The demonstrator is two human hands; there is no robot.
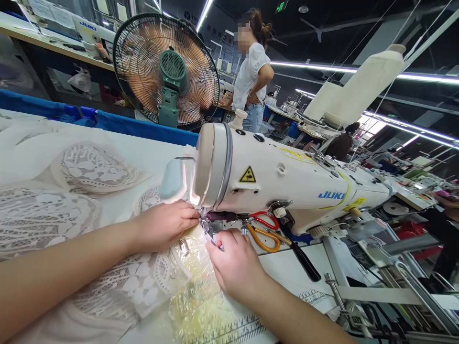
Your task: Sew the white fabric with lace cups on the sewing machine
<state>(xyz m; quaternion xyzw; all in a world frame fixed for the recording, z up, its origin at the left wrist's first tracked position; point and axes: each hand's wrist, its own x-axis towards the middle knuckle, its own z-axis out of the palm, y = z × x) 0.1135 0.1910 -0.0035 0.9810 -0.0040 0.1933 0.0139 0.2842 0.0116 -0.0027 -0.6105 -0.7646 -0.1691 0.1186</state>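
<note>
Left hand: the left hand [163, 229] lies on the lace [139, 282] just beside the foot [204, 219], fingers bent and together; cannot tell whether they pinch the edge.
Right hand: thumb and fingers of the right hand [233, 263] are closed on a slim metal tool [211, 240], its far end close to the foot; type not confirmed, the hand covers part.
Lace: spread left of the foot and under the left forearm, more pieces beyond.
Film: clear, yellowish film [193, 306] lies between the hands, running toward the foot.
Foot work: judged best done with the lace flat and unpulled, the tool steering close in, and fingertips kept out of the needle's line.
Machine: white machine [265, 172], warning label on its head.
Table: white table [287, 274], ruler marks [315, 297] along the near side; red scissors [265, 220], orange scissors [267, 240] and a black handle [304, 260] sit close to the work and could snag lace.
Room: caged fan [172, 67] behind the table; a person [253, 76] in white stands beyond; strip lights overhead.
</note>
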